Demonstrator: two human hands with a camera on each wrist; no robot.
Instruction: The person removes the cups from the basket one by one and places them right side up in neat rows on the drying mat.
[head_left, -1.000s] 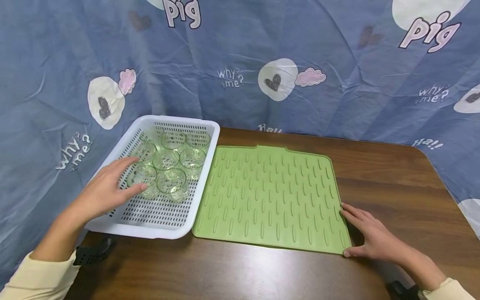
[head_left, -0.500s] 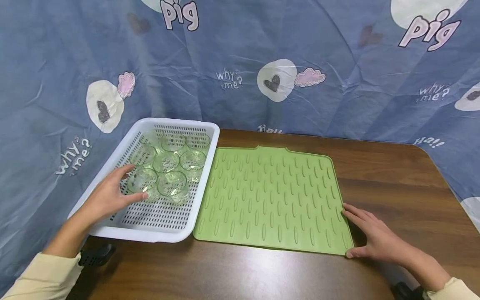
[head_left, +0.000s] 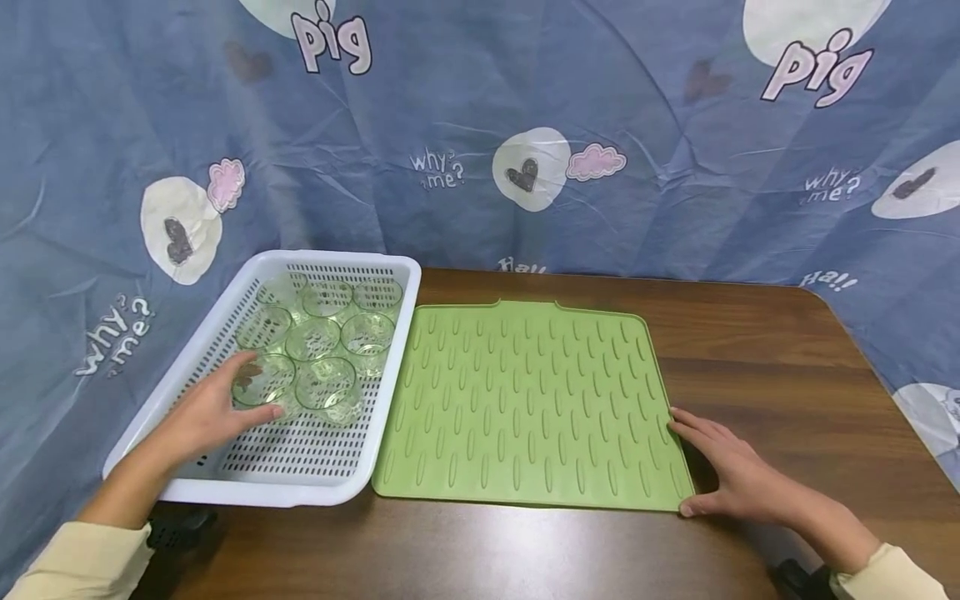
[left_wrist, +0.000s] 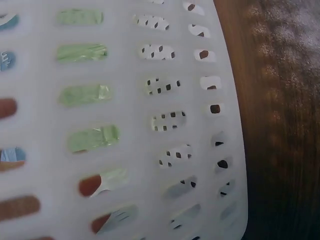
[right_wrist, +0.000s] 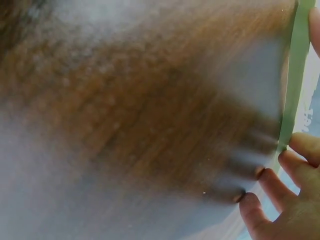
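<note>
In the head view my left hand [head_left: 206, 417] reaches into a white slotted basket [head_left: 382, 408]. Its thumb and fingers curve round the front-left clear green glass [head_left: 262, 379], and fingertips show through it. Several more such glasses [head_left: 325, 383] stand upright beside it. The left wrist view shows mostly the basket's wall [left_wrist: 130, 105], with green and skin tones behind its slots. My right hand [head_left: 738, 471] lies at the right edge of a ribbed green mat [head_left: 525, 400], fingers extended and thumb at the front corner. Seen from the right wrist, its fingertips [right_wrist: 277, 190] meet the table by the mat's edge.
Basket and mat lie side by side on a dark wooden table [head_left: 765, 358], the basket on the left. Behind them hangs a blue printed cloth [head_left: 465, 108]. The basket's rim [head_left: 322, 496] stands up round the glasses.
My left hand has come down from above the glasses to round the front-left one. The right hand stays by the mat's edge. The head view has shifted slightly.
</note>
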